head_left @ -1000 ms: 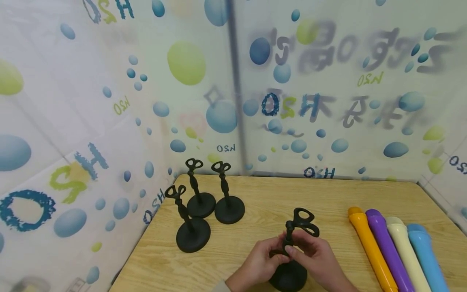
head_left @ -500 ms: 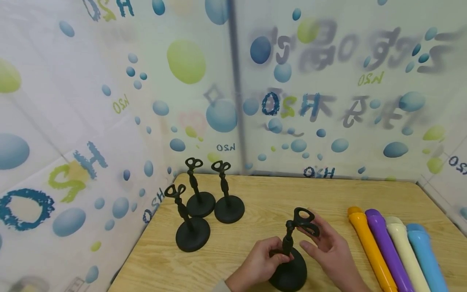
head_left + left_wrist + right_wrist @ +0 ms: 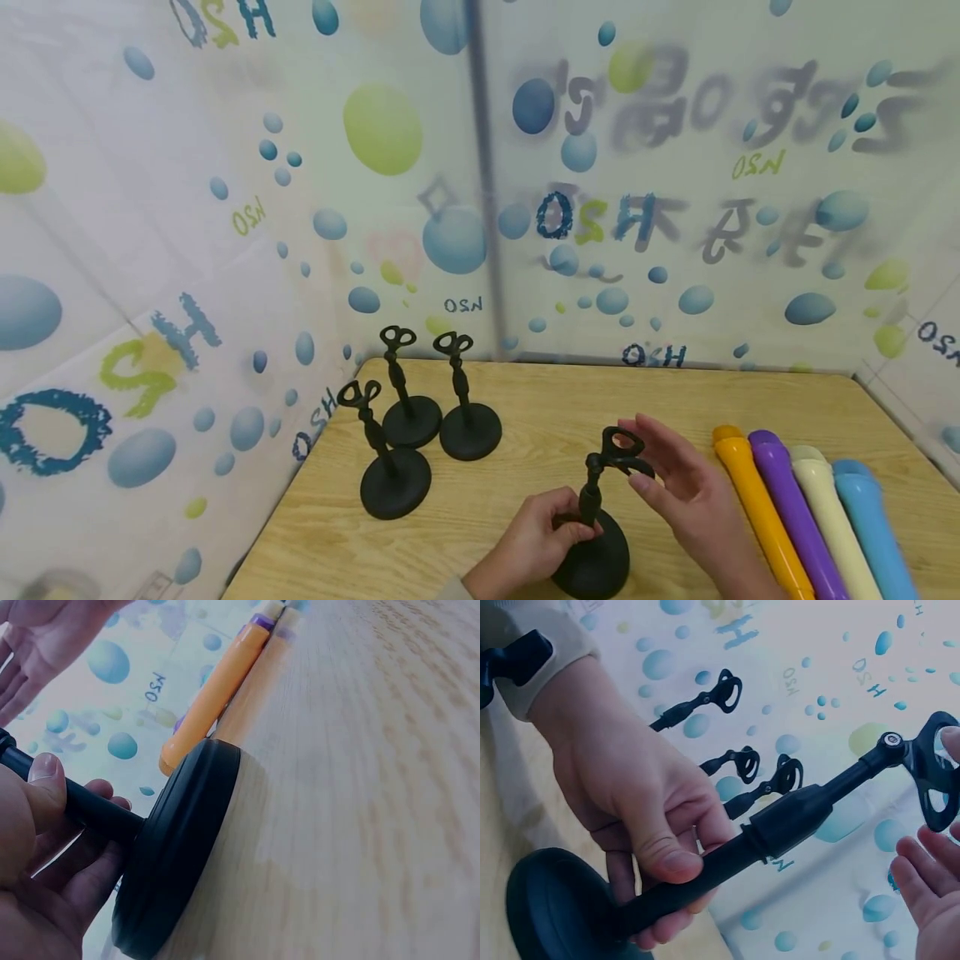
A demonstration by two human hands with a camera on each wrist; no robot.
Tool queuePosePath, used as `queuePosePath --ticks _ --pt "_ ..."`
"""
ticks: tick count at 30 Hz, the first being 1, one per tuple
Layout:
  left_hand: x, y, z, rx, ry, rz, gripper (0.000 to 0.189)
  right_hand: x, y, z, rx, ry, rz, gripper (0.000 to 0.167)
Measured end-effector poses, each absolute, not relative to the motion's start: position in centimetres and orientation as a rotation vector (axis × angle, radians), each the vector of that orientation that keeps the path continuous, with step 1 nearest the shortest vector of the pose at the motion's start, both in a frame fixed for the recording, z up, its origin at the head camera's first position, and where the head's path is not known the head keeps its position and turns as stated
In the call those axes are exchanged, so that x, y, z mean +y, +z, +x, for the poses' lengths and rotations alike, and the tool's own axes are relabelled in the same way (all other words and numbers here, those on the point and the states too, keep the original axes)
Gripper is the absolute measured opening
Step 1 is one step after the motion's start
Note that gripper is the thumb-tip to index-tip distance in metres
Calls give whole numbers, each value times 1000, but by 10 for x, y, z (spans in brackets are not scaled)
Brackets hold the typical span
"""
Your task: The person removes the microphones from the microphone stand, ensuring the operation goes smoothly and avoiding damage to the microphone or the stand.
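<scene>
A black tabletop microphone stand [image 3: 600,562] with a round base and a two-looped clip [image 3: 922,771] stands on the table at front centre. My left hand [image 3: 536,533] grips its pole just above the base; in the left wrist view, thumb and fingers wrap the pole and the base [image 3: 180,847] is at the tabletop. To the right, my right hand [image 3: 693,492] is spread around the clip. Its thumb is right at the lower loop and its fingers are beside the upper one, with none curled round it.
Three matching black stands [image 3: 393,483] are grouped at the back left. On the right lie microphone-shaped tubes side by side: orange [image 3: 761,512], purple [image 3: 798,508], cream [image 3: 836,517] and blue [image 3: 873,521]. A patterned curtain [image 3: 382,208] hangs behind the wooden table [image 3: 675,400].
My right hand has let go of the pole and moved up and right to the clip, its fingers spreading. The left hand keeps its grip low on the pole; the stand has stayed in place.
</scene>
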State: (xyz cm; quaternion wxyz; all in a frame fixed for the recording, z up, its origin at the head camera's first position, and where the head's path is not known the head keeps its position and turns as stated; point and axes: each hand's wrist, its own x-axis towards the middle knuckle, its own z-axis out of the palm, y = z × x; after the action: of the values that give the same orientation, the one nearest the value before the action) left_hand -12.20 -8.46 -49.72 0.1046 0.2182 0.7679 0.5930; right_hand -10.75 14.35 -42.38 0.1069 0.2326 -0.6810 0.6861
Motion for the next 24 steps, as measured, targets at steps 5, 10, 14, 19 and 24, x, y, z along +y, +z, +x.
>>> queuePosePath --ticks 5,10,14,19,24 --pt "-85 -497 -122 2265 1746 638 6 145 -416 -105 -2056 1932 672 54" --pt "-85 -496 -121 2260 1747 624 6 145 -413 -105 -2019 1887 716 49" --pt "-85 -496 -121 2252 1749 609 5 144 -413 -105 -1990 1865 731 45" --pt "-85 -496 -121 2250 1753 603 4 144 -412 -106 -1976 1838 751 41" --pt "-84 -496 -120 2248 1756 599 4 144 -414 -107 -1971 1794 780 41"
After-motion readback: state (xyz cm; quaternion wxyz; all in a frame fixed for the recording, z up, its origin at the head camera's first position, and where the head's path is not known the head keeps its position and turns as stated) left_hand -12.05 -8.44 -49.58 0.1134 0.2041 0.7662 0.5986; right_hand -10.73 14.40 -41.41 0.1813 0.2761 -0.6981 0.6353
